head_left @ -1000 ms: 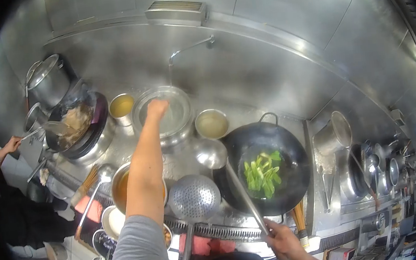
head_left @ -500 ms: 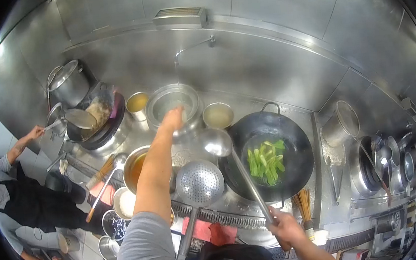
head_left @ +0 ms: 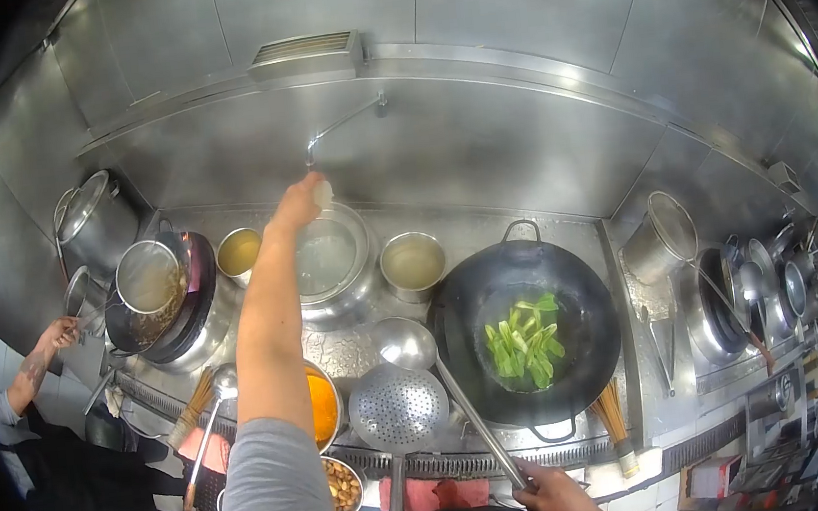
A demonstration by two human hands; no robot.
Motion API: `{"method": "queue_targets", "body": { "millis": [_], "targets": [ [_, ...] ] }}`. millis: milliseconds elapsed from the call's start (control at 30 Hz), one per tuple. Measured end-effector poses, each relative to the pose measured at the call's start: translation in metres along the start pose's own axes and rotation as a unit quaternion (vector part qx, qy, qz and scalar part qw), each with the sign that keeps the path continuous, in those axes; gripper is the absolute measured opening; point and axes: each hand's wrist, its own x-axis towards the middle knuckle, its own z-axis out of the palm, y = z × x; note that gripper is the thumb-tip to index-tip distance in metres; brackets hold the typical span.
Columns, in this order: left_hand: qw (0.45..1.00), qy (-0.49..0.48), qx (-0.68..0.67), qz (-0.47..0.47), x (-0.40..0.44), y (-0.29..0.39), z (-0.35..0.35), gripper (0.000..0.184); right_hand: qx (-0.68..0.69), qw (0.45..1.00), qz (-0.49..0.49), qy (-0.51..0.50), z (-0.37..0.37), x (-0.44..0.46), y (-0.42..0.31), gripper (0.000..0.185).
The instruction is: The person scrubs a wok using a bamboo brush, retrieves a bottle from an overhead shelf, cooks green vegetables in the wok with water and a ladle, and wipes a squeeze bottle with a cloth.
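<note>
My left hand (head_left: 298,205) reaches forward, closed on a small pale, rounded object (head_left: 323,195) whose kind I cannot make out. It is just below the end of the wall faucet (head_left: 310,151), above the back of a metal pot of water (head_left: 368,269). My right hand (head_left: 553,496) grips the handle of a ladle (head_left: 405,343). The ladle's bowl is at the left of the black wok (head_left: 589,337), over the counter. Chopped green leafy vegetables (head_left: 524,345) lie in the middle of the wok.
A perforated skimmer (head_left: 399,407) rests left of the wok. Behind it stands a pot of cloudy liquid (head_left: 413,262). A bamboo brush (head_left: 614,425) lies at the front edge. At far left, a co-worker's hand (head_left: 60,333) holds a strainer (head_left: 147,277) over another wok.
My left hand has risen out of the water pot and moved back toward the faucet with the pale object. The co-worker's strainer has shifted over their wok. The camera view has shifted.
</note>
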Motion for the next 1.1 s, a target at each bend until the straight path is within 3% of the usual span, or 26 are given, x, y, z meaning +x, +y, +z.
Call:
{"method": "queue_targets", "body": {
  "millis": [67, 133, 267, 367, 400, 433, 467, 500, 533, 567, 633, 767, 1000, 1100],
  "targets": [
    [1.0, 0.002, 0.0, 0.0, -0.005, -0.007, 0.004, 0.052, -0.008, 1.0, 0.009, -0.006, 0.003, 0.004, 0.003, 0.055],
    [0.996, 0.079, 0.048, 0.021, -0.005, -0.025, 0.011, 0.059, -0.008, 0.999, 0.037, -0.02, 0.002, 0.007, 0.01, 0.056],
    [0.995, 0.092, 0.008, 0.032, -0.022, -0.017, 0.01, 0.058, -0.039, 0.999, -0.017, -0.014, 0.0, 0.005, 0.011, 0.057],
    [0.998, 0.056, 0.004, -0.041, -0.048, -0.01, 0.035, 0.055, -0.042, 0.999, -0.015, -0.018, 0.001, 0.002, 0.02, 0.058],
    [0.981, 0.072, -0.118, -0.134, -0.052, -0.03, 0.072, 0.055, -0.042, 0.999, -0.016, -0.024, 0.001, 0.001, 0.026, 0.058],
    [0.941, 0.087, -0.237, -0.225, -0.064, -0.04, 0.093, 0.055, -0.05, 0.998, -0.03, -0.025, 0.001, 0.002, 0.033, 0.059],
    [0.94, 0.088, -0.233, -0.232, -0.089, -0.029, 0.095, 0.055, -0.058, 0.997, -0.043, -0.028, 0.0, -0.002, 0.039, 0.059],
    [0.845, 0.118, -0.427, -0.299, -0.115, -0.009, 0.097, 0.056, -0.079, 0.995, -0.062, -0.029, -0.002, -0.006, 0.039, 0.06],
    [0.705, 0.146, -0.6, -0.348, -0.138, 0.011, 0.095, 0.058, -0.079, 0.994, -0.065, -0.036, -0.003, -0.008, 0.046, 0.06],
    [0.704, 0.152, -0.596, -0.354, -0.16, 0.02, 0.097, 0.058, -0.117, 0.988, -0.097, -0.028, -0.002, -0.006, 0.058, 0.061],
    [0.639, 0.168, -0.694, -0.286, -0.194, 0.04, 0.095, 0.062, -0.202, 0.972, -0.118, -0.04, 0.001, 0.002, 0.086, 0.06],
    [0.654, 0.197, -0.695, -0.224, -0.263, 0.113, 0.067, 0.061, -0.214, 0.944, -0.249, -0.005, -0.011, 0.007, 0.132, 0.058],
    [0.598, 0.232, -0.748, -0.169, -0.37, 0.207, 0.062, 0.046, -0.206, 0.942, -0.266, -0.001, -0.071, -0.031, 0.154, 0.061],
    [0.648, 0.236, -0.692, -0.211, -0.425, 0.259, 0.075, 0.049, -0.204, 0.911, -0.352, 0.065, -0.095, -0.023, 0.188, 0.067]
  ]
}}
